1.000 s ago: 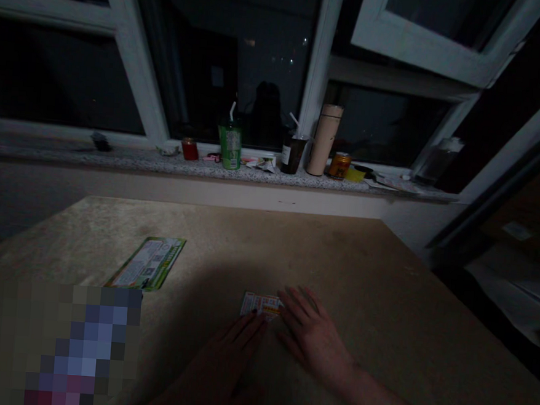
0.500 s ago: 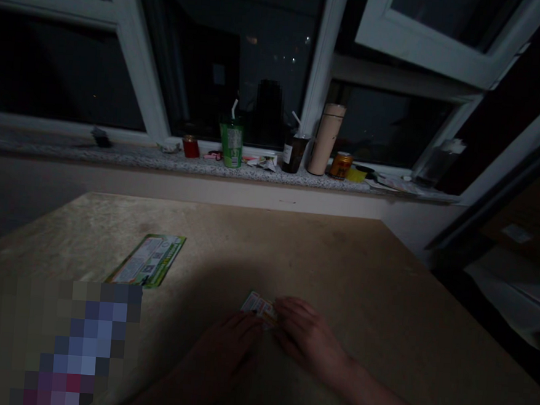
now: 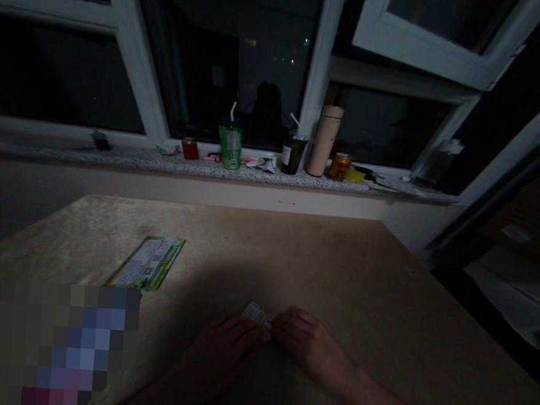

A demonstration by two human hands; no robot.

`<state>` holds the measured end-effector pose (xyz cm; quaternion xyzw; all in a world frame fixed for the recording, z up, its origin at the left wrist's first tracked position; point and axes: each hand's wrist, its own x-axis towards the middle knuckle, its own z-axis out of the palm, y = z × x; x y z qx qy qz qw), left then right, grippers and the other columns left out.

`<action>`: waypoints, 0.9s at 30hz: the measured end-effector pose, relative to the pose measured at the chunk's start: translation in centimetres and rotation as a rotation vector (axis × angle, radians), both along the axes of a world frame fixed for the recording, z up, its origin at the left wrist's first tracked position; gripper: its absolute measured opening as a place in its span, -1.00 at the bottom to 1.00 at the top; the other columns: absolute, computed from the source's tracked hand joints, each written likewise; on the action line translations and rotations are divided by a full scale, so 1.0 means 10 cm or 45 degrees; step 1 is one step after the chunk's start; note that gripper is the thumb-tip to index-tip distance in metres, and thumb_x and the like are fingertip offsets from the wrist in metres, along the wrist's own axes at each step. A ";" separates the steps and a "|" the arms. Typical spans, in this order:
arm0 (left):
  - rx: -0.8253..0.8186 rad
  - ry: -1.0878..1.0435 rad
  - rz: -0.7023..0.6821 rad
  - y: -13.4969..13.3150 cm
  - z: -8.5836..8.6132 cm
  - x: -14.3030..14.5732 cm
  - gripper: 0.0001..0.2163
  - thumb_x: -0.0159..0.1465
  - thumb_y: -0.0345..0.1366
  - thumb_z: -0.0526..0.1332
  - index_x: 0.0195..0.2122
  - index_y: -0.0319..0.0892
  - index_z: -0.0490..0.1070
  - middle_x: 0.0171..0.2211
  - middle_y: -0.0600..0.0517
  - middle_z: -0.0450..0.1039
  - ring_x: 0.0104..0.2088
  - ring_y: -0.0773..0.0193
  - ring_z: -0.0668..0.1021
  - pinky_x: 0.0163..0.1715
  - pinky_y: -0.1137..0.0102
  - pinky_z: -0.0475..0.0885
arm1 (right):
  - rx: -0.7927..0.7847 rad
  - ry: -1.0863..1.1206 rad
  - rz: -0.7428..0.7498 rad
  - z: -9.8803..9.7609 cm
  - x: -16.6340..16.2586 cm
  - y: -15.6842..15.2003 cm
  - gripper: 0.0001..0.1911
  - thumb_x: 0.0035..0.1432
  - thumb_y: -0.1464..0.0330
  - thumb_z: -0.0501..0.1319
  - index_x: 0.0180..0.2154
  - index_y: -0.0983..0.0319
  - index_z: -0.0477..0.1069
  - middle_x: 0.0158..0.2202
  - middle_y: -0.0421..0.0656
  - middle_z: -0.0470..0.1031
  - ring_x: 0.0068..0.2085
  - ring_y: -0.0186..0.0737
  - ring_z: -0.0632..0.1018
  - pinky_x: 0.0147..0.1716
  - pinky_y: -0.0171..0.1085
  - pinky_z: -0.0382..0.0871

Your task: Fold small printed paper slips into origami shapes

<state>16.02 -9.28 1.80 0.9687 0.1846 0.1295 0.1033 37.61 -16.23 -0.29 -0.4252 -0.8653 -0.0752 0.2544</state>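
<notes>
A small printed card or packet (image 3: 255, 312), pale with a dark edge, lies low over the near middle of the table. My left hand (image 3: 225, 344) covers its near left part, fingers bent together over it. From the other side, my right hand (image 3: 304, 339) pinches its right edge with curled fingers. Both thumbs are mostly hidden, and the print is too dim to read. Further left rests a larger flat green printed packet (image 3: 148, 262), which neither hand touches.
A blurred-out patch (image 3: 88, 350) covers the table's near left. Behind the table (image 3: 322, 249), a granite sill (image 3: 248, 173) bears a green cup (image 3: 230, 145), a dark drink cup (image 3: 293, 155), a pink flask (image 3: 324, 141), an orange can (image 3: 340, 166) and a red jar (image 3: 190, 149).
The card has turned or tilted slightly and sits a little nearer, with less of it showing. My hands have drawn slightly closer together around it. The green packet stays put.
</notes>
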 end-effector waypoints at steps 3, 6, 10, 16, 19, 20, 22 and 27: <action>0.082 -0.057 -0.048 0.02 -0.02 -0.03 -0.64 0.30 -0.54 0.01 0.05 -0.06 0.31 -0.05 0.07 0.49 -0.07 0.23 0.50 0.04 0.25 0.33 | -0.051 0.154 0.002 0.03 0.02 -0.01 -0.78 0.34 0.45 -0.02 -0.12 0.28 0.39 -0.28 -0.08 0.56 -0.24 -0.23 0.54 -0.20 -0.23 0.42; 0.103 -0.150 -0.030 0.03 -0.07 -0.08 -0.59 0.29 -0.54 0.01 0.11 -0.03 0.27 -0.01 0.08 0.46 -0.01 0.25 0.48 0.07 0.27 0.31 | -0.135 0.307 0.008 0.07 0.02 -0.03 -0.78 0.32 0.44 -0.01 -0.12 0.27 0.38 -0.31 -0.08 0.55 -0.28 -0.22 0.55 -0.26 -0.24 0.41; -0.126 -0.329 0.274 0.06 -0.13 -0.10 -0.65 0.28 -0.38 0.10 0.10 -0.04 0.28 0.02 0.01 0.43 -0.02 0.15 0.49 0.00 0.24 0.40 | -0.237 0.472 -0.064 0.08 0.02 -0.06 -0.79 0.32 0.44 0.00 -0.19 0.25 0.40 -0.35 -0.09 0.53 -0.33 -0.22 0.52 -0.33 -0.27 0.39; -0.703 -0.571 0.516 0.14 -0.14 -0.04 -0.70 0.25 -0.29 0.09 0.03 -0.08 0.29 -0.12 0.00 0.50 -0.13 0.13 0.56 -0.11 0.21 0.48 | -0.362 0.646 -0.188 0.04 0.03 -0.04 -0.84 0.28 0.43 0.05 -0.17 0.24 0.38 -0.30 -0.11 0.52 -0.27 -0.24 0.52 -0.29 -0.30 0.38; -0.731 -0.618 0.498 0.17 -0.16 -0.03 -0.76 0.24 -0.30 0.10 -0.06 -0.10 0.30 -0.20 0.00 0.51 -0.20 0.15 0.58 -0.19 0.23 0.51 | -0.343 0.637 -0.173 0.05 0.03 -0.03 -0.85 0.27 0.42 0.06 -0.20 0.24 0.39 -0.30 -0.11 0.52 -0.25 -0.23 0.50 -0.26 -0.29 0.37; -0.711 -0.615 0.489 0.18 -0.17 -0.03 -0.78 0.24 -0.31 0.10 -0.08 -0.10 0.30 -0.22 0.01 0.51 -0.22 0.16 0.58 -0.21 0.24 0.52 | -0.342 0.627 -0.172 0.06 0.02 -0.03 -0.86 0.27 0.41 0.07 -0.20 0.24 0.40 -0.31 -0.11 0.51 -0.25 -0.23 0.50 -0.26 -0.28 0.37; -0.669 -0.592 0.472 0.19 -0.17 -0.03 -0.84 0.24 -0.32 0.10 -0.16 -0.11 0.34 -0.24 0.02 0.50 -0.23 0.18 0.58 -0.21 0.25 0.51 | -0.351 0.616 -0.165 0.09 0.02 -0.03 -0.85 0.27 0.41 0.08 -0.19 0.24 0.40 -0.31 -0.11 0.51 -0.25 -0.22 0.49 -0.25 -0.27 0.37; -0.562 -0.525 0.386 0.18 -0.14 -0.02 -0.84 0.27 -0.37 0.06 -0.27 -0.09 0.42 -0.08 0.01 0.45 -0.08 0.17 0.51 -0.06 0.22 0.43 | -0.407 0.555 -0.043 0.11 0.03 -0.03 -0.70 0.26 0.52 0.04 -0.04 0.19 0.39 -0.22 -0.11 0.52 -0.16 -0.22 0.48 -0.13 -0.21 0.33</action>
